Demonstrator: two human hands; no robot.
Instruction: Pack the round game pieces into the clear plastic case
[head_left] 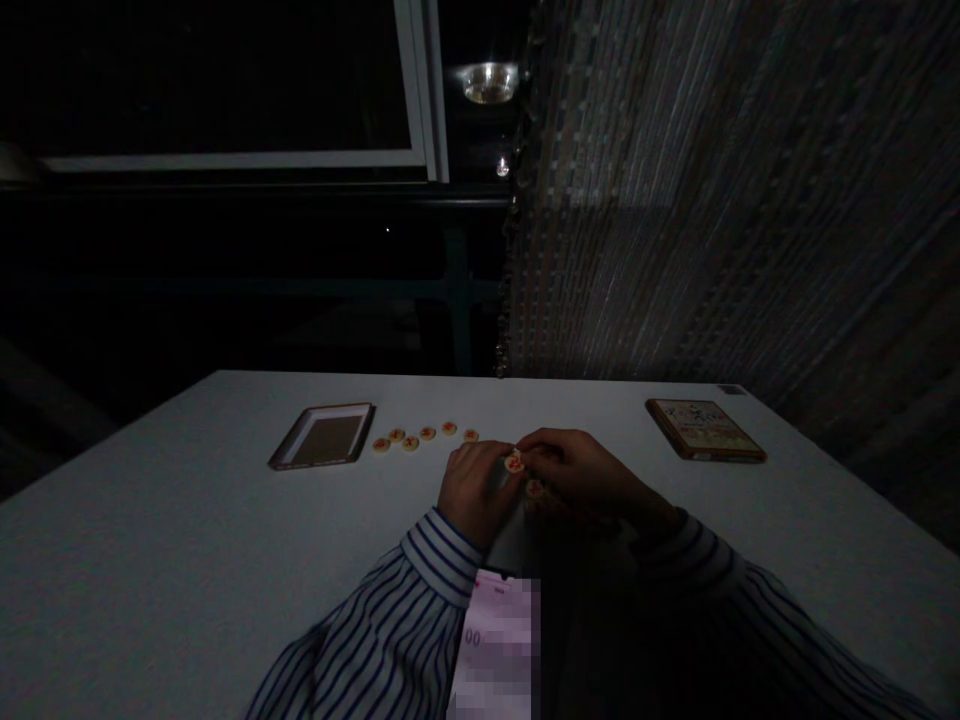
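Note:
A round Chinese chess piece (pixel 514 463) with a red character is held up between my two hands. My left hand (pixel 474 490) pinches its left side, thumb below and fingers above. The curled fingers of my right hand (pixel 574 465) close on its right side. Another chess piece (pixel 534 489) shows just under my right hand, where shadow hides what else lies there. Beyond my left hand, several pieces lie face up on the white table, among them one chess piece (pixel 449 428) and a nearer chess piece (pixel 410 443).
An open, shallow box tray (pixel 360 432) lies left of the pieces on the white table (pixel 187 540). At the right is a box lid (pixel 705 430) with printed writing. A lit phone (pixel 495 640) lies below my hands. A string curtain (pixel 637 200) hangs behind the table.

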